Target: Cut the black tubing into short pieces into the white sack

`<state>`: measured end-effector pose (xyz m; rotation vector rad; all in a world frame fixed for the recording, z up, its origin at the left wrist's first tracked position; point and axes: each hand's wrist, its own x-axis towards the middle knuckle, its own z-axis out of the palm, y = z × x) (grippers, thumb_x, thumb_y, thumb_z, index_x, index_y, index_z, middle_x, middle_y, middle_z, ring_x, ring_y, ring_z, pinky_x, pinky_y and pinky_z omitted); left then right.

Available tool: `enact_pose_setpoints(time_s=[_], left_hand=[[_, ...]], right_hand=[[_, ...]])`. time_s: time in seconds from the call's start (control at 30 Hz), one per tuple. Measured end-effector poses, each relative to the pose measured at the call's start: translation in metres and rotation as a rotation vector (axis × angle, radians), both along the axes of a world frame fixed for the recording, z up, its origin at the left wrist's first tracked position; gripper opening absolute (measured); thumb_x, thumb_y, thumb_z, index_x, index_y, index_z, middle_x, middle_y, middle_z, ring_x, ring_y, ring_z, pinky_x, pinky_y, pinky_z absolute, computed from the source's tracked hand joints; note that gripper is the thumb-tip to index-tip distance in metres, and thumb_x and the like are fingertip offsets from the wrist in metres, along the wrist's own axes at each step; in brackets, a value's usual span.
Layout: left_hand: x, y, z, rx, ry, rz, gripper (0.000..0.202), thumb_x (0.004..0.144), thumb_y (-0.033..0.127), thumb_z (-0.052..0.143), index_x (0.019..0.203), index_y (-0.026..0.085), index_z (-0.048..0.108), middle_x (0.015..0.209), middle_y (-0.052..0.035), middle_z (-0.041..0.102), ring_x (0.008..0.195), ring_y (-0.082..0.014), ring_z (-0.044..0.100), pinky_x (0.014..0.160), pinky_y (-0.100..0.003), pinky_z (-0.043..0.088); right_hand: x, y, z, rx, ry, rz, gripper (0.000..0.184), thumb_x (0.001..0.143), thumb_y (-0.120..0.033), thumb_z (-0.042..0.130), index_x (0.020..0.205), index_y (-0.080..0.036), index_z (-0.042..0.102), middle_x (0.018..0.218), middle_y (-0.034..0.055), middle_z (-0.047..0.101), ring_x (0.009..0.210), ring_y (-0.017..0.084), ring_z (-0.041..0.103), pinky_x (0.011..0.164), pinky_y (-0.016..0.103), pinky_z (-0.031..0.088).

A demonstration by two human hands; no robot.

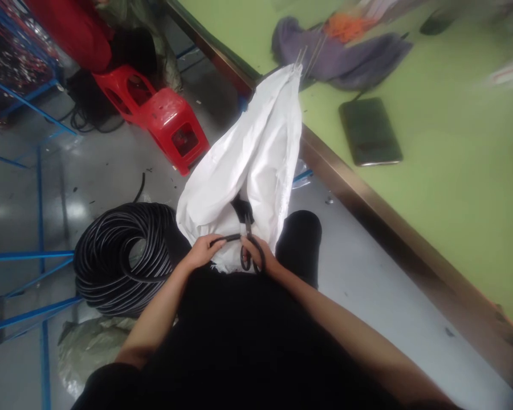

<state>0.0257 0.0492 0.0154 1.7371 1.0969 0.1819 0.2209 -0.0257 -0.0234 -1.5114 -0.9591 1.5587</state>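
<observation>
Between the fingers of my left hand (pixel 204 250) runs a black tube (pixel 231 237), its end pointing right. My right hand (pixel 259 253) grips a pair of scissors (pixel 248 226) with black handles; the blades point up and away from me, close to the tube's end. Whether the blades touch the tube I cannot tell. A white woven sack (pixel 222 176) lies over my lap beneath both hands, its mouth toward me and its far corner against the table edge. To the left sits a big coil of black tubing (pixel 106 256), one strand leading toward my left hand.
A green-topped table (pixel 444 188) with a metal edge runs along the right, holding a dark flat device (pixel 371 131) and a purple cloth (pixel 337 62). Red plastic stools (pixel 171 119) stand ahead on the left. Blue metal rack bars (pixel 29 256) reach in from the left.
</observation>
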Motion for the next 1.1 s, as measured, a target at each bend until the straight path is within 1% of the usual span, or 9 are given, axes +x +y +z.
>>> enact_pose_setpoints(time_s=[0.1, 0.2, 0.33, 0.4, 0.57, 0.7, 0.9, 1.0, 1.1], left_hand=[[0.001, 0.009, 0.002, 0.098, 0.019, 0.125, 0.039, 0.089, 0.047, 0.047, 0.094, 0.014, 0.067, 0.078, -0.0024, 0.064, 0.074, -0.0153, 0.056, 0.071, -0.025, 0.044], [0.005, 0.015, 0.004, 0.147, 0.028, 0.178, 0.04, 0.089, 0.047, 0.045, 0.087, 0.014, 0.066, 0.072, -0.0013, 0.061, 0.068, -0.0136, 0.053, 0.066, -0.024, 0.042], [0.016, 0.011, 0.002, 0.157, 0.032, 0.158, 0.038, 0.089, 0.046, 0.044, 0.084, 0.014, 0.066, 0.07, -0.0013, 0.061, 0.065, -0.0133, 0.052, 0.064, -0.024, 0.041], [0.022, 0.005, -0.001, 0.141, 0.04, 0.125, 0.037, 0.089, 0.045, 0.044, 0.086, 0.015, 0.066, 0.072, -0.0017, 0.062, 0.066, -0.0138, 0.054, 0.064, -0.024, 0.041], [0.03, 0.0, -0.008, 0.093, 0.068, 0.039, 0.039, 0.09, 0.044, 0.042, 0.077, 0.015, 0.064, 0.068, -0.0009, 0.06, 0.064, -0.0136, 0.053, 0.062, -0.025, 0.039], [0.031, 0.006, -0.012, 0.094, 0.097, 0.02, 0.042, 0.091, 0.046, 0.04, 0.072, 0.015, 0.062, 0.066, -0.0007, 0.058, 0.063, -0.0134, 0.052, 0.061, -0.025, 0.038], [0.028, 0.008, -0.018, 0.023, 0.067, 0.001, 0.042, 0.09, 0.046, 0.04, 0.068, 0.015, 0.058, 0.062, 0.0007, 0.054, 0.061, -0.0124, 0.049, 0.06, -0.024, 0.037], [0.024, 0.007, -0.019, -0.01, 0.044, -0.002, 0.04, 0.09, 0.044, 0.042, 0.069, 0.015, 0.058, 0.063, 0.0011, 0.054, 0.06, -0.0116, 0.048, 0.059, -0.024, 0.036], [0.019, 0.007, -0.019, -0.024, 0.03, 0.002, 0.039, 0.089, 0.044, 0.043, 0.071, 0.014, 0.06, 0.065, 0.0003, 0.055, 0.062, -0.0119, 0.048, 0.061, -0.025, 0.037]], right_hand=[[0.0, -0.002, 0.003, 0.034, -0.007, 0.076, 0.04, 0.086, -0.059, 0.045, 0.087, -0.02, 0.051, 0.058, -0.0026, 0.056, 0.049, 0.014, 0.057, 0.051, 0.026, 0.05], [-0.001, -0.005, 0.003, 0.065, -0.11, 0.189, 0.038, 0.087, -0.055, 0.045, 0.096, -0.019, 0.054, 0.066, -0.0009, 0.06, 0.057, 0.015, 0.061, 0.058, 0.029, 0.051], [-0.003, -0.004, 0.002, 0.172, -0.311, 0.289, 0.035, 0.088, -0.049, 0.048, 0.105, -0.02, 0.056, 0.083, 0.0032, 0.064, 0.076, 0.019, 0.064, 0.075, 0.034, 0.051], [-0.003, -0.002, 0.002, 0.195, -0.352, 0.307, 0.034, 0.089, -0.047, 0.047, 0.105, -0.019, 0.057, 0.087, 0.0051, 0.065, 0.08, 0.02, 0.063, 0.078, 0.035, 0.05], [-0.003, -0.004, 0.003, 0.137, -0.329, 0.281, 0.035, 0.091, -0.048, 0.041, 0.101, -0.019, 0.058, 0.08, 0.0042, 0.064, 0.071, 0.018, 0.063, 0.069, 0.031, 0.05], [-0.003, -0.005, -0.003, 0.14, -0.364, 0.267, 0.036, 0.091, -0.049, 0.043, 0.086, -0.018, 0.06, 0.067, 0.0025, 0.062, 0.065, 0.018, 0.062, 0.063, 0.029, 0.048], [-0.001, -0.005, -0.007, 0.209, -0.431, 0.294, 0.043, 0.089, -0.053, 0.043, 0.069, -0.018, 0.056, 0.064, 0.0039, 0.061, 0.063, 0.018, 0.059, 0.062, 0.029, 0.045], [0.001, -0.006, -0.005, 0.18, -0.442, 0.272, 0.046, 0.089, -0.055, 0.04, 0.062, -0.019, 0.051, 0.057, 0.0021, 0.055, 0.057, 0.018, 0.056, 0.058, 0.029, 0.044], [0.003, -0.005, -0.002, 0.074, -0.355, 0.22, 0.044, 0.088, -0.057, 0.04, 0.067, -0.02, 0.05, 0.05, -0.0013, 0.051, 0.046, 0.015, 0.053, 0.05, 0.027, 0.044]])
